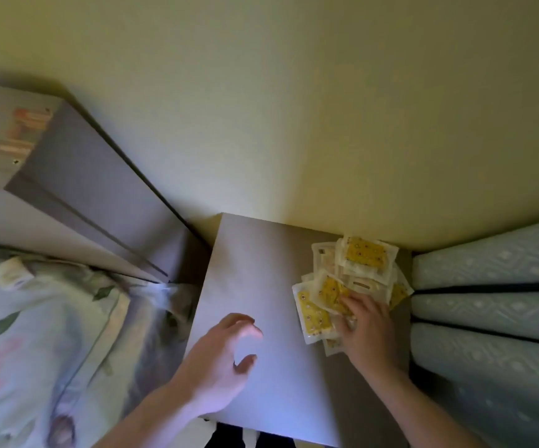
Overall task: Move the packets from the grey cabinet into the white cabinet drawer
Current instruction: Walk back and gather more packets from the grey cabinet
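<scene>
A pile of several yellow-and-white packets [358, 270] lies at the back right of the grey cabinet top [261, 270]. My right hand [366, 328] lies on the near part of the pile, fingertips curled onto a yellow packet [331, 294]; whether it grips it is unclear. My left hand [226, 354] hovers over the bare middle of the cabinet top, fingers loosely curved, holding nothing. A white cabinet [68, 189] stands to the left; no drawer of it can be made out.
A bed with floral bedding [42, 334] fills the lower left, with one loose packet [11, 273] on it. A pale blue quilted mattress edge [494, 302] borders the cabinet on the right. A yellow wall [294, 108] stands behind.
</scene>
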Demonstrator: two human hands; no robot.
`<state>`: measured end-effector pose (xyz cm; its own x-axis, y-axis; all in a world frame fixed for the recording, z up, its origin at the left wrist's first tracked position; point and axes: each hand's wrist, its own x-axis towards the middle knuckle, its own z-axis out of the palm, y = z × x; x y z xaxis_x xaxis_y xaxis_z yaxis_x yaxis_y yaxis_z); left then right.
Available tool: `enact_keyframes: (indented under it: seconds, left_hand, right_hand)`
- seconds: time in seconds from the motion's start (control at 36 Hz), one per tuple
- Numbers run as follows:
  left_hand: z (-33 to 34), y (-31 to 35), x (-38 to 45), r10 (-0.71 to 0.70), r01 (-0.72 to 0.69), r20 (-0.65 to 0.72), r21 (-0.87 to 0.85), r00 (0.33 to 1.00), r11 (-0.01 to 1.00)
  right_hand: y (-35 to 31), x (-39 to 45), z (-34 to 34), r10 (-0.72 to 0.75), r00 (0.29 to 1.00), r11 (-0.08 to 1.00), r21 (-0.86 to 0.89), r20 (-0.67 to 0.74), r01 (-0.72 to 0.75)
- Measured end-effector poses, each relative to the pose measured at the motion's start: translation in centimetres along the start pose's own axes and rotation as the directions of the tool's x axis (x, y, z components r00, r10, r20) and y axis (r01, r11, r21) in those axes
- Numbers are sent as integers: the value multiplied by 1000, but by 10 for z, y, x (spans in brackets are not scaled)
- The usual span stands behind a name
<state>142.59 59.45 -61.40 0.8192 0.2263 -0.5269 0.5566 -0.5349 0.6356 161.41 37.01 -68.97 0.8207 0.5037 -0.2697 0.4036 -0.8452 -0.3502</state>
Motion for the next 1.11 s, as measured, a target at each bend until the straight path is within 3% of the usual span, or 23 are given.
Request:
enact_keyframes:
  seconds: [0.17,0.31,0.39,0.53,0.64,0.78,0.89,1.03,1.11]
  left_hand:
    - [7,-12,9,4,-6,-43,-26,999,1000]
    - [2,-14,15,-21,8,-126,-107,992,994]
    - [1,-14,20,-19,2,-151,-114,988,994]
    - [8,-11,32,-10,-4,-142,-103,990,995]
    - [19,-7,43,-38,23,-129,-121,991,992]
    - [39,10,68,-50,45,-136,-39,989,998]
    - [53,32,101,57,-45,-97,126,994,991]
    - [70,44,134,-7,30,-100,229,995,973]
    - [77,40,139,-25,59,-128,273,992,960]
  right_hand:
    - [-3,-7,-3,-44,983,994,90,-176,61]
    - [-16,-16,7,-113,970,977,156,-217,148]
    - [-8,-9,9,44,991,987,157,-123,-24]
    - [-4,-6,8,82,992,996,23,90,-85]
    - [-12,-14,8,143,979,975,151,148,-165]
    - [-13,-55,2,300,936,785,511,183,-351]
    - [-3,-82,-7,324,894,679,583,308,-447]
    - [14,-86,-24,406,865,612,615,294,-497]
    - [23,-74,-36,466,835,475,713,293,-515]
